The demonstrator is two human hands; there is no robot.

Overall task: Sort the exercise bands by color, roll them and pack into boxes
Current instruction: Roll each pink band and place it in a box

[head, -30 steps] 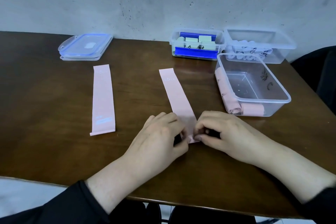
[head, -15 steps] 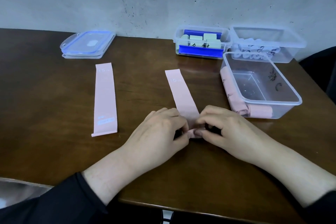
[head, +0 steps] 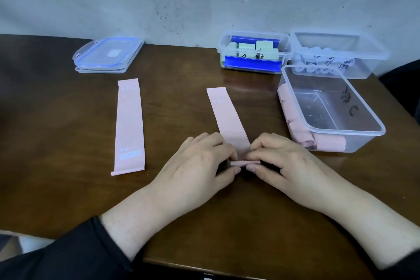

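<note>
1. I see both forearms reaching in from the near edge of the table (head: 68, 120), angled toward each other, black sleeves pushed back to the wrists
2. My left hand (head: 202, 163) lies knuckles up, fingers curled, thumb and fingertips pinching the left end of the small roll at the near end of the pink band (head: 227, 116)
3. My right hand (head: 279, 161) mirrors it, fingers curled, pinching the roll's right end; the thumbs nearly meet below it
4. The rest of that band lies flat on the table, running away from me
5. A second band (head: 129, 125) lies flat well to the left, touched by neither hand
6. Just right of the hands, a clear box (head: 372, 125) holds pink rolls (head: 329, 142) along its left and near walls
7. Two more boxes stand behind it, and lids (head: 106, 53) lie stacked at far left
</note>
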